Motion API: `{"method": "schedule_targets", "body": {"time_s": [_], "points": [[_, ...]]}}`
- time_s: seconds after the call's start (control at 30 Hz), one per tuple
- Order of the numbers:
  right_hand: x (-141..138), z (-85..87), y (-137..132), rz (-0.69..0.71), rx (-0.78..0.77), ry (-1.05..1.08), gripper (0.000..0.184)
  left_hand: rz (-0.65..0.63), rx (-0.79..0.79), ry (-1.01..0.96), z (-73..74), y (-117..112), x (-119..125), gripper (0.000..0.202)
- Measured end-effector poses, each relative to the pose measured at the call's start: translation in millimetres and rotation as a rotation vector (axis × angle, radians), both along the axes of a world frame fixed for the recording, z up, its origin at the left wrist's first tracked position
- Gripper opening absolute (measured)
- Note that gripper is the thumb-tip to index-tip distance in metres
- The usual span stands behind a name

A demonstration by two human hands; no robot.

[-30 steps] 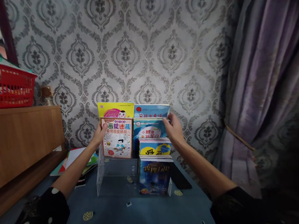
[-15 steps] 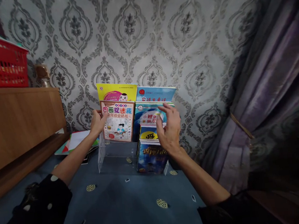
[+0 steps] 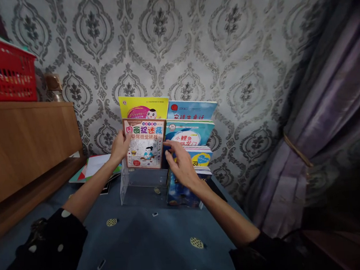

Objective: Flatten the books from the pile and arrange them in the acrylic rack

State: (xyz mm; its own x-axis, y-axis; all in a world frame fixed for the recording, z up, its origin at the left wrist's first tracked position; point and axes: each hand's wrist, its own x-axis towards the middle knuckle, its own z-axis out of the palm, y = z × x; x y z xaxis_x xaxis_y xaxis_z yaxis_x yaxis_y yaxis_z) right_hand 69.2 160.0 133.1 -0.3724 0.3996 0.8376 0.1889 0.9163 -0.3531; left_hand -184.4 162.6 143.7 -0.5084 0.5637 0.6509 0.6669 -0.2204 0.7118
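A clear acrylic book rack (image 3: 124, 189) holds books in stepped rows on the blue cloth. My left hand (image 3: 120, 147) is closed on the left edge of a brown-bordered picture book (image 3: 145, 148), its thumb on the cover. My right hand (image 3: 182, 163) is open by that book's right edge, thumb and fingers apart; whether the fingertips touch it I cannot tell. It partly hides a dark blue book (image 3: 180, 193) in the front row. Behind stand a yellow book (image 3: 142, 102), a light blue book (image 3: 193, 108), a teal book (image 3: 192, 129) and a yellow-and-blue book (image 3: 202, 158).
Left of the rack, papers and thin books (image 3: 96, 164) lie on the blue cloth (image 3: 139, 247). A wooden cabinet (image 3: 29, 139) at the left carries a red basket (image 3: 2, 68) and a small brown object (image 3: 53, 83). Patterned wallpaper rises behind; a tied curtain (image 3: 284, 176) hangs right.
My right hand has moved left and down, from in front of the teal book to the picture book's right edge. My left hand keeps its hold; the view has shifted slightly.
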Motion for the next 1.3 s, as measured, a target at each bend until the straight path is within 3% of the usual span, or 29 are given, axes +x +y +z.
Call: {"method": "schedule_targets", "body": {"time_s": [0.57, 0.7, 0.83, 1.0, 1.17, 1.3], "points": [[-12, -33.3, -10, 0.078, -0.118, -0.073, 0.032, 0.022, -0.086, 0.055, -5.8, -11, 5, 0.030], [-13, -51.1, -20, 0.092, -0.149, -0.114, 0.032, 0.004, -0.073, 0.071, -14.2, -12, -4, 0.038], [-12, -89.2, -36, 0.107, -0.217, -0.153, 0.031, 0.015, -0.055, 0.105, -38.6, -25, -18, 0.040], [-6, -147.9, -47, 0.089, -0.313, -0.210, 0.030, 0.094, -0.125, 0.188, -85.1, -46, -39, 0.033], [1, -195.9, -61, 0.073, -0.402, -0.258, 0.033, 0.234, -0.306, 0.325, -129.9, -63, -67, 0.024], [3, -228.3, -78, 0.083, -0.416, -0.270, 0.031, 0.354, -0.475, 0.430, -156.1, -77, -91, 0.034]]}}
